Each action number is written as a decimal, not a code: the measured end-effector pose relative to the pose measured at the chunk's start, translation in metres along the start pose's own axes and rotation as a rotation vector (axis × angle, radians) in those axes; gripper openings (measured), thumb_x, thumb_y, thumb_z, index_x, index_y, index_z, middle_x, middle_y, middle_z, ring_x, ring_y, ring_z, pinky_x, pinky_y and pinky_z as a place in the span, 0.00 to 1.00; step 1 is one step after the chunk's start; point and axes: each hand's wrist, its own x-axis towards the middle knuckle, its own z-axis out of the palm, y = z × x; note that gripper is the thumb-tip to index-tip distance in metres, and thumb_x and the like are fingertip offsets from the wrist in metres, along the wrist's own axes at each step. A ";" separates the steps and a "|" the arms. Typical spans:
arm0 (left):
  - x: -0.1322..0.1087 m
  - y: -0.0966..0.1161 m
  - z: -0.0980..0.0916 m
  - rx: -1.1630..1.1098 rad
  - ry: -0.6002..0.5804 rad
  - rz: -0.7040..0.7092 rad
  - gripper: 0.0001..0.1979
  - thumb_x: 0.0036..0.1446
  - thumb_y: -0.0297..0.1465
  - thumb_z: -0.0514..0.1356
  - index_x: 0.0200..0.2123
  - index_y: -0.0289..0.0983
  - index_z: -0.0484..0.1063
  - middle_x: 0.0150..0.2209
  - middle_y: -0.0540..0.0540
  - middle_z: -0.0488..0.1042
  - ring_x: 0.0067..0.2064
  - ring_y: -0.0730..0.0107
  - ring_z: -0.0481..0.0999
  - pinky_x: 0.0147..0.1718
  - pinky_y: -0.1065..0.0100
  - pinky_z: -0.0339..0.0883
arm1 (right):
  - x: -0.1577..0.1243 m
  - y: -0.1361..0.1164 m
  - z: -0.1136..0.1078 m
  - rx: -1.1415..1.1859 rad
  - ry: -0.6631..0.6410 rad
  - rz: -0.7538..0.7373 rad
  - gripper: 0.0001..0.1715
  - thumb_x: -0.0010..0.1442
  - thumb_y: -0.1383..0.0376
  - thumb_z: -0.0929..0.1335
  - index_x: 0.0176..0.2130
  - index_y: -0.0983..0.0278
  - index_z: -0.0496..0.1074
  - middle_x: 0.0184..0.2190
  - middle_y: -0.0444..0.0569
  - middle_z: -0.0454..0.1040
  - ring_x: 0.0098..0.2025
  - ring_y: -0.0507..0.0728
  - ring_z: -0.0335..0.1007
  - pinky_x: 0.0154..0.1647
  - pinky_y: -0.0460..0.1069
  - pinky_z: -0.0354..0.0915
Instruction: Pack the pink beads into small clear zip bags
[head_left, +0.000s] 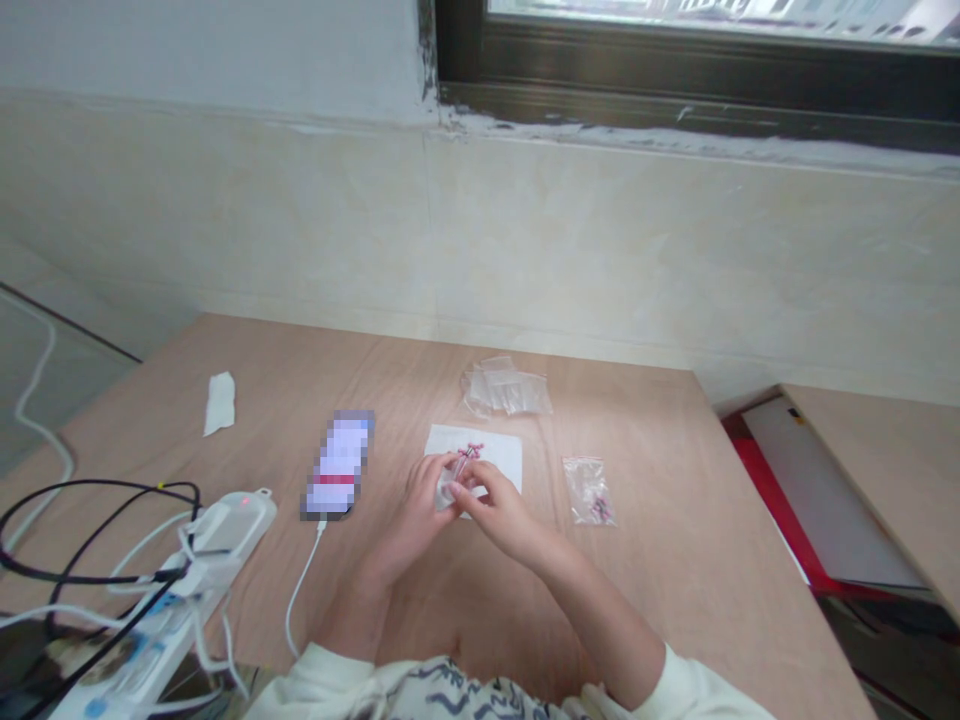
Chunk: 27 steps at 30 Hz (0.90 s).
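My left hand (426,492) is closed on a small clear zip bag (444,491) above the front part of a white sheet of paper (510,452). Close against it, my right hand (496,502) has its thumb and fingers pinched at the bag's edge. Whether anything lies inside this bag cannot be made out. Just beyond my fingertips, a little heap of small pinkish-red pieces (471,451) rests on the paper; they are too small to name. To the right of the paper lies another clear zip bag (589,490) with several similar dark pink pieces in its lower corner.
Several flat clear bags (506,387) lie overlapped behind the paper. A phone (340,465) on a white charging cable (301,575) is to my left. A white paper strip (220,404) lies further off. A power strip (199,575) with tangled cables fills the left front.
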 end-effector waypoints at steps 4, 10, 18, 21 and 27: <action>-0.001 0.005 -0.003 -0.020 -0.025 -0.008 0.20 0.46 0.29 0.56 0.45 0.39 0.58 0.45 0.44 0.63 0.49 0.63 0.61 0.49 0.60 0.55 | -0.001 0.002 0.003 0.004 0.028 0.041 0.06 0.51 0.65 0.63 0.29 0.65 0.66 0.29 0.47 0.67 0.33 0.53 0.63 0.29 0.46 0.61; -0.007 -0.007 -0.014 -0.147 0.085 -0.209 0.23 0.51 0.36 0.52 0.51 0.39 0.51 0.54 0.42 0.54 0.57 0.64 0.50 0.54 0.59 0.45 | -0.002 -0.006 -0.009 0.119 0.101 0.075 0.12 0.54 0.61 0.60 0.26 0.66 0.66 0.23 0.45 0.66 0.28 0.50 0.61 0.28 0.44 0.59; -0.012 -0.018 -0.007 -0.764 -0.098 -0.408 0.13 0.53 0.37 0.51 0.38 0.34 0.61 0.32 0.47 0.71 0.30 0.73 0.72 0.33 0.67 0.67 | -0.001 0.001 -0.018 0.216 0.129 0.145 0.15 0.50 0.57 0.63 0.26 0.67 0.70 0.21 0.46 0.68 0.24 0.51 0.62 0.26 0.45 0.60; -0.010 -0.019 -0.004 -0.822 -0.080 -0.414 0.12 0.50 0.37 0.54 0.33 0.33 0.63 0.29 0.48 0.71 0.25 0.77 0.69 0.26 0.71 0.67 | -0.001 0.008 -0.019 0.114 0.197 0.154 0.15 0.50 0.59 0.63 0.27 0.68 0.72 0.23 0.48 0.71 0.24 0.52 0.63 0.26 0.47 0.60; -0.009 -0.020 -0.002 -0.949 0.001 -0.443 0.12 0.47 0.34 0.57 0.34 0.33 0.62 0.29 0.48 0.71 0.24 0.77 0.69 0.20 0.74 0.65 | -0.004 0.001 -0.018 0.039 0.103 0.077 0.14 0.51 0.59 0.63 0.32 0.66 0.72 0.28 0.49 0.72 0.30 0.54 0.65 0.31 0.47 0.60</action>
